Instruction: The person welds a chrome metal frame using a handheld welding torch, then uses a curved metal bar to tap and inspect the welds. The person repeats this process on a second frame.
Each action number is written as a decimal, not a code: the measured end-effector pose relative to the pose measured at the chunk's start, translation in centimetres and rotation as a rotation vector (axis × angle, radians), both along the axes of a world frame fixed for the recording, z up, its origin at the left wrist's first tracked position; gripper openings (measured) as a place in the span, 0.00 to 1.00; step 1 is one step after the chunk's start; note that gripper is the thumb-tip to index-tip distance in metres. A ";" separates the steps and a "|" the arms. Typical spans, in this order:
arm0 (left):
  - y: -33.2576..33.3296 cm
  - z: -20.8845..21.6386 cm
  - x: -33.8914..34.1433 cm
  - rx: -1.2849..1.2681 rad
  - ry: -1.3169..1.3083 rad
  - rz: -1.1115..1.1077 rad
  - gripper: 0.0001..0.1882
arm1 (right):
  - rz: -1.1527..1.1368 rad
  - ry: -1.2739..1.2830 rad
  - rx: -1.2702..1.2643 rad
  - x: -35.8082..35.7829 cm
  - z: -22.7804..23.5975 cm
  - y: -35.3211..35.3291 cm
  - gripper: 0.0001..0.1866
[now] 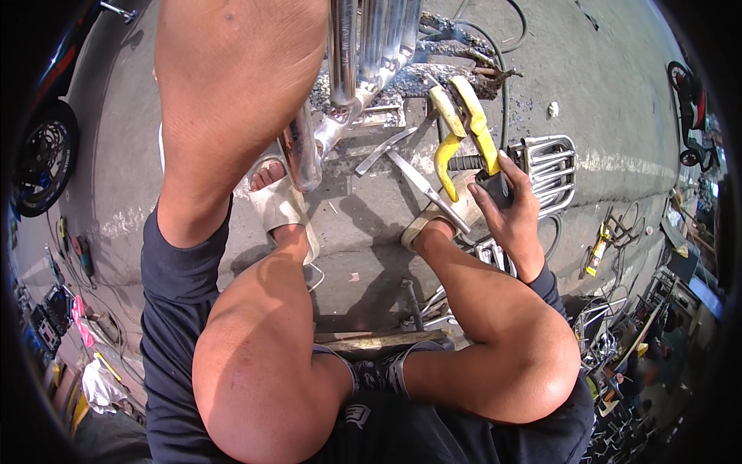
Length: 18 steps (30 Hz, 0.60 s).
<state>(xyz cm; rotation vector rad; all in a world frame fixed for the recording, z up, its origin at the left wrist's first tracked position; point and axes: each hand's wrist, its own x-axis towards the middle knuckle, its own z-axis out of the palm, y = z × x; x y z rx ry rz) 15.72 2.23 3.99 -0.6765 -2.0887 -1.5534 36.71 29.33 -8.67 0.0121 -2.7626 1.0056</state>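
My right hand (514, 216) is closed around the black handle of a yellow welding electrode holder (485, 139). Its jaws point up and away, and a dark coil spring shows beside the lever. Close in front of me, my left hand (239, 85) is raised at upper left; its fingers do not show. Beyond it stand several shiny metal tubes (371, 39), with weld marks along a joining tube at their base. One shorter tube (301, 155) slants down near my left foot. A chipping hammer (417, 182) lies between my feet, its handle reaching toward my right sandal.
A chromed tube rack (550, 174) lies right of my right hand. Rough crusted pieces (464, 69) and a dark cable (506, 100) lie beyond. A motorcycle wheel (48, 158) stands left, another motorcycle (692, 108) right. Metal scrap (607, 317) clutters the lower right.
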 end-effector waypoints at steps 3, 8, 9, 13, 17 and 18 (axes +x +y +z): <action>-0.3 -0.9 -0.8 0.049 0.087 -0.050 0.19 | -0.044 0.015 -0.033 -0.1 -0.2 0.1 0.35; -1.5 -0.5 -1.7 0.042 0.044 -0.222 0.18 | -0.046 -0.051 -0.001 0.0 0.0 0.2 0.34; -1.5 -0.5 -1.8 0.042 0.051 -0.262 0.18 | -0.043 -0.050 0.010 0.0 0.0 0.2 0.34; -0.8 -1.3 -2.2 0.174 0.063 -0.254 0.18 | -0.058 -0.029 -0.009 0.1 0.0 0.1 0.34; -0.7 -2.0 -1.9 0.157 0.079 -0.186 0.18 | -0.076 -0.077 -0.006 0.1 0.3 0.1 0.34; -0.8 -2.1 -1.8 0.131 0.103 -0.197 0.18 | -0.071 -0.061 0.002 0.0 0.3 0.0 0.34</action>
